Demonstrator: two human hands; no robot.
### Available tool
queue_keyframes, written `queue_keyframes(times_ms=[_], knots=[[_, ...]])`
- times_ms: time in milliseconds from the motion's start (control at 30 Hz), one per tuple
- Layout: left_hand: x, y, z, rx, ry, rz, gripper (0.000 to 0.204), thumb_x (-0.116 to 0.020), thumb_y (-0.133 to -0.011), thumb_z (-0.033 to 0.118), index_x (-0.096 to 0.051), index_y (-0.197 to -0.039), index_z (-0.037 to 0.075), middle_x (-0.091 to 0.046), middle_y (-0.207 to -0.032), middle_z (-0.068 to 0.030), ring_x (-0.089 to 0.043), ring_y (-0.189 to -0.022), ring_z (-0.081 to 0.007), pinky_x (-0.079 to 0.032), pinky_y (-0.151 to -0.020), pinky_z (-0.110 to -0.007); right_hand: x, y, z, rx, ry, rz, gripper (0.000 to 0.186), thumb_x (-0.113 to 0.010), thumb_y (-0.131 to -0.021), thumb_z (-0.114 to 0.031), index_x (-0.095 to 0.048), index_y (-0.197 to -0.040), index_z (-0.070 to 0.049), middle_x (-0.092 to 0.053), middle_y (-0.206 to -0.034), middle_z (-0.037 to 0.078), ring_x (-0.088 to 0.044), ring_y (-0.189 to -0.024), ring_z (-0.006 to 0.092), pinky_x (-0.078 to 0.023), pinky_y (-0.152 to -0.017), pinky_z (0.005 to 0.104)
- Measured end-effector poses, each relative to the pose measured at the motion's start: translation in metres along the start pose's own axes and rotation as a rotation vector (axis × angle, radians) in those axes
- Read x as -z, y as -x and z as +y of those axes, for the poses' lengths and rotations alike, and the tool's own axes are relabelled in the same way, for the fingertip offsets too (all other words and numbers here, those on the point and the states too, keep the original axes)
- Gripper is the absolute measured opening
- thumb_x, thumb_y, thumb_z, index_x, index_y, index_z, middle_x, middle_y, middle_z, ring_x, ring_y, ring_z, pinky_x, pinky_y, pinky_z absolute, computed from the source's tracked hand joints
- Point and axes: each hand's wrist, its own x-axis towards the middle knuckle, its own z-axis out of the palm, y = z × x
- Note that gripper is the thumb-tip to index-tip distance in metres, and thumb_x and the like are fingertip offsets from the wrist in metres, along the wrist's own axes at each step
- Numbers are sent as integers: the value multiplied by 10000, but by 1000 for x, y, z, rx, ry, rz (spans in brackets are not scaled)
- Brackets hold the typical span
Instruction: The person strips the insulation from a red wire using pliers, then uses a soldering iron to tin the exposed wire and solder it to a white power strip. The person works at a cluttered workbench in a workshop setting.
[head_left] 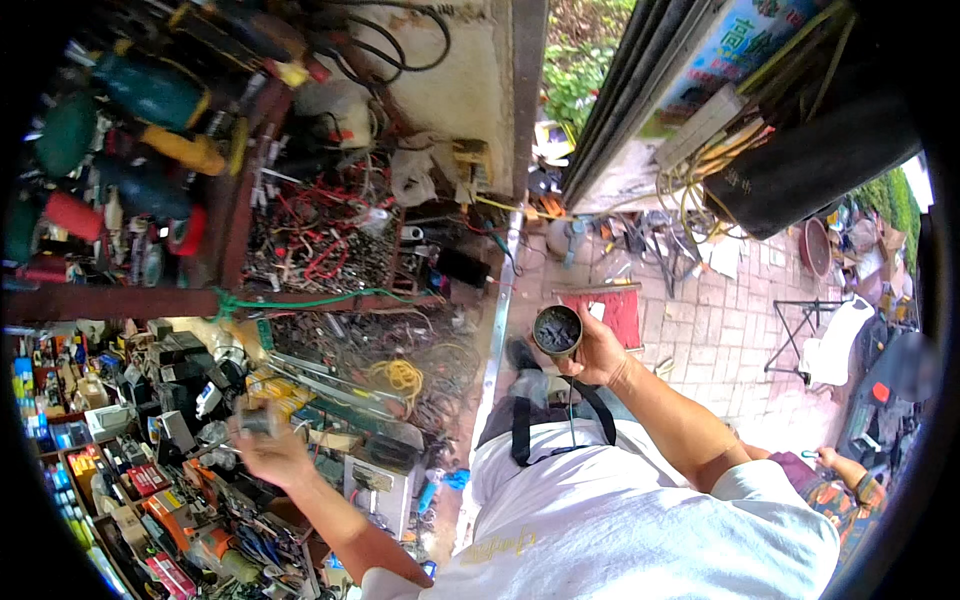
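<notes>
My right hand point(603, 352) is closed round the side of a round, open-topped tin point(558, 331), held in front of my body. Dark, lumpy stuff fills the inside of the tin; I cannot make out its kind. Off to the left, my left hand point(275, 455) is stretched over a crowded spread of tools and boxes, smeared by motion. A small dark grey thing point(258, 420) shows at its fingers, too blurred to name, and the fingers look bent round it.
Upper left, a rusty shelf frame point(120, 303) carries power tools and a heap of red wires point(325, 225). A yellow cord coil point(397, 377) lies below. On the right stand a red stool point(612, 315) and a folding chair point(835, 340) on paving; another person's hand point(827, 457) shows lower right.
</notes>
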Motion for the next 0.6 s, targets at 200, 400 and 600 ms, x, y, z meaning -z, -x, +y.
queue_keyframes(times_ms=[200, 400, 600], knots=[[-35, 125, -153, 842, -179, 197, 241, -555, -855, 248, -551, -1009, 62, -550, -920, -47, -540, -816, -184, -487, -681, -384, 75, -25, 12, -103, 141, 197, 584, -396, -911, -592, -513, -1246, -127, -611, -876, 110, -455, -566, 161, -247, -429, 220], [6, 206, -313, 883, -302, -65, 267, -618, -885, 225, -557, -1035, 13, -591, -859, -77, -576, -789, -130, -484, -695, -279, 219, -79, 43, -234, 156, 358, 447, -420, -929, -532, -577, -1016, -122, -612, -768, 82, -547, -557, 172, -292, -387, 226], [62, 221, -471, 676, -812, -231, 474, -699, -801, 120, -496, -1209, -13, -558, -1122, -111, -550, -1034, -221, -433, -892, -340, 359, -174, 75, -245, 329, 670, 389, -492, -908, -505, -580, -878, -127, -561, -655, 19, -557, -513, 135, -281, -371, 257]])
